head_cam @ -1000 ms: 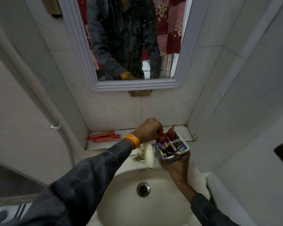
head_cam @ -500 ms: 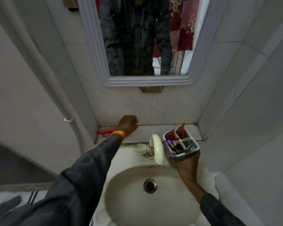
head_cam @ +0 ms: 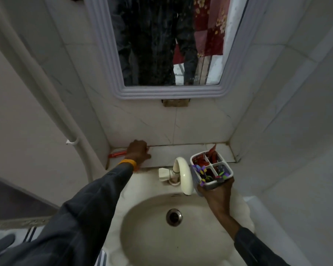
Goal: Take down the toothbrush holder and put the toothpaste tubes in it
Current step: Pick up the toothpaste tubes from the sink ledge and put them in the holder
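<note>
The white toothbrush holder has four compartments, and my right hand grips it from below, upright, over the basin's right rim. Red toothpaste tubes stick out of its two back compartments. Colourful toothbrushes fill the front ones. On the tiled ledge at the far left lies another red toothpaste tube. My left hand, with an orange band on the wrist, rests on the ledge with its fingers curled over the tube's right end. The rest of that tube is hidden under the hand.
A cream tap curves over the basin between my two arms, close to the holder. A framed mirror hangs on the wall above the ledge. A white pipe runs down the left wall. The right wall stands close.
My left hand left the holder and reached left along the ledge onto the red tube. The right hand kept the holder steady beside the tap.
</note>
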### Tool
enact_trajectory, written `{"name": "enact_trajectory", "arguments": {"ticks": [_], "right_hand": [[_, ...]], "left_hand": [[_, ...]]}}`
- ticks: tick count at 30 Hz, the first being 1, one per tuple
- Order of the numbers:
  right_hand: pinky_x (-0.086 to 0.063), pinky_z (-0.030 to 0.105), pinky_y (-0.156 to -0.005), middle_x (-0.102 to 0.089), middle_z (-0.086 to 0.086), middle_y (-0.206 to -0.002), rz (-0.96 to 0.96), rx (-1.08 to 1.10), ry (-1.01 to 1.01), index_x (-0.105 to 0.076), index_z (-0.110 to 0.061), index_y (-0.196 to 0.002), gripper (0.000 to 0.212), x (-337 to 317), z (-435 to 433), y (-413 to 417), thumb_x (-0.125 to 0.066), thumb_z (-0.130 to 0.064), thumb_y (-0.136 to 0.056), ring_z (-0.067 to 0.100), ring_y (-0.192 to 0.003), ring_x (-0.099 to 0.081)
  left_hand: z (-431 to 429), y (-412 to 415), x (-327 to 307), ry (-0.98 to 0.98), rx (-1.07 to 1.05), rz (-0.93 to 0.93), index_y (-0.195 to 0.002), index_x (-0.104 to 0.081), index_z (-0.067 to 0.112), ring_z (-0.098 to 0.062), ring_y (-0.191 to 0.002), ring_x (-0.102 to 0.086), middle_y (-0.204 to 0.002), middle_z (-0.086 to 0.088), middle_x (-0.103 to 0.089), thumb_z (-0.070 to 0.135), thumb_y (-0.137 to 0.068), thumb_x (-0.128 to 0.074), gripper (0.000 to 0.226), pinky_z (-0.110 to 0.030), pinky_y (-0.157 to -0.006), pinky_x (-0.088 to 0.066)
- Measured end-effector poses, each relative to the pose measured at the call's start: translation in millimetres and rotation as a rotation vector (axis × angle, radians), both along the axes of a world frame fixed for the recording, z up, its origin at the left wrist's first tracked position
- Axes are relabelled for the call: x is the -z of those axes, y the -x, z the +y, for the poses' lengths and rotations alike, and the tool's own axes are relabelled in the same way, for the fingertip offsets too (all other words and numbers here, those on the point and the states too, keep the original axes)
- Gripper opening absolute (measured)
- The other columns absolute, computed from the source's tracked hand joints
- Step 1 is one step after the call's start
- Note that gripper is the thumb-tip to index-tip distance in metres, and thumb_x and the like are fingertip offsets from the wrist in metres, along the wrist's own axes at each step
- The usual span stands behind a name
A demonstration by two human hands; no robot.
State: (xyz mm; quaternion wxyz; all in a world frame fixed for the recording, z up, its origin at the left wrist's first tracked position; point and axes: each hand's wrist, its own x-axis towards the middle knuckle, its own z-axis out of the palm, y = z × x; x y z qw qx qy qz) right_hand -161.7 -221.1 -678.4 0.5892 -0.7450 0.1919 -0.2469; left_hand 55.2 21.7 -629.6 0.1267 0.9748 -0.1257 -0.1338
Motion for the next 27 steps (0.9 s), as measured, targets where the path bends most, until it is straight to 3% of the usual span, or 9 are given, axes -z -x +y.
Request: {"name": "enact_trajectory", "arguments": {"ticks": [4,7,9,12,15,19,21,23,27], "right_hand": [[-0.055,0.005,-0.085,-0.062,-0.011,-0.13,-0.021,0.014,0.008,-0.043,-0.041,-0.129,0.109,-4,2,4,-0.097,0.016,-0.053,-0.014,-0.117,-0.064],[-0.054,0.003,-0.079,-0.062,-0.013,-0.125,-0.061,0.013,-0.016,-0.045,-0.039,-0.125,0.105,-15,8,6,-0.095,0.019,-0.054,-0.019,-0.109,-0.065],[-0.053,0.001,-0.075,-0.061,-0.015,-0.12,-0.091,0.018,-0.03,-0.048,-0.035,-0.12,0.098,-23,13,6,-0.093,0.022,-0.055,-0.023,-0.103,-0.065],[-0.05,-0.003,-0.077,-0.057,-0.017,-0.117,-0.122,0.031,-0.039,-0.048,-0.034,-0.115,0.094,-31,18,5,-0.09,0.026,-0.056,-0.029,-0.1,-0.061],[-0.048,-0.003,-0.083,-0.056,-0.018,-0.121,-0.134,0.048,-0.024,-0.047,-0.037,-0.119,0.099,-30,17,5,-0.09,0.025,-0.056,-0.029,-0.107,-0.058],[-0.051,0.002,-0.085,-0.068,-0.038,-0.113,-0.105,0.036,0.019,-0.052,-0.063,-0.12,0.106,-34,15,6,-0.095,0.014,-0.06,-0.023,-0.106,-0.063],[-0.054,0.004,-0.081,-0.069,-0.039,-0.112,-0.096,0.04,-0.01,-0.056,-0.051,-0.119,0.098,-32,13,8,-0.095,0.016,-0.059,-0.021,-0.103,-0.066],[-0.058,0.009,-0.078,-0.074,-0.027,-0.11,-0.065,0.05,-0.026,-0.057,-0.045,-0.119,0.094,-27,12,10,-0.095,0.016,-0.059,-0.013,-0.102,-0.07],[-0.068,0.035,-0.072,-0.079,-0.01,-0.113,-0.025,0.049,-0.073,-0.061,-0.028,-0.127,0.092,-12,6,11,-0.099,0.013,-0.054,0.009,-0.103,-0.078]], "left_hand": [[-45,1,-65,0.341,0.056,-0.071,-0.081,-0.07,0.009,-0.024,-0.076,-0.07,-0.074,-0.005,-0.071,0.028,-0.077,-0.079,0.022,-0.031,-0.07,-0.054],[-84,19,-112,0.584,0.258,-0.016,-0.089,-0.07,0.008,-0.015,-0.067,-0.07,-0.085,-0.009,-0.074,0.025,-0.078,-0.081,0.023,-0.024,-0.061,-0.057],[-110,34,-132,0.642,0.389,-0.001,-0.091,-0.07,0.007,-0.012,-0.065,-0.07,-0.085,-0.008,-0.074,0.023,-0.077,-0.082,0.024,-0.022,-0.061,-0.06],[-146,58,-136,0.602,0.541,0.023,-0.092,-0.071,0.007,-0.008,-0.065,-0.067,-0.084,-0.003,-0.073,0.023,-0.076,-0.082,0.025,-0.024,-0.065,-0.06],[-171,76,-116,0.439,0.617,-0.086,-0.092,-0.072,0.013,-0.012,-0.074,-0.06,-0.092,-0.005,-0.073,0.03,-0.075,-0.082,0.027,-0.022,-0.067,-0.047],[-181,85,-91,0.329,0.637,-0.151,-0.094,-0.071,0.015,-0.019,-0.08,-0.061,-0.093,-0.005,-0.072,0.028,-0.074,-0.079,0.025,-0.03,-0.071,-0.049],[-176,82,-87,0.369,0.617,-0.12,-0.091,-0.07,0.017,-0.018,-0.078,-0.062,-0.089,-0.001,-0.071,0.033,-0.075,-0.078,0.024,-0.03,-0.07,-0.049],[-163,74,-86,0.433,0.574,-0.09,-0.088,-0.072,0.017,-0.018,-0.075,-0.067,-0.086,0.0,-0.073,0.037,-0.079,-0.074,0.022,-0.031,-0.069,-0.055],[-112,43,-72,0.455,0.351,-0.133,-0.089,-0.072,0.012,-0.021,-0.075,-0.071,-0.088,-0.006,-0.076,0.029,-0.088,-0.068,0.017,-0.033,-0.071,-0.058]]}}
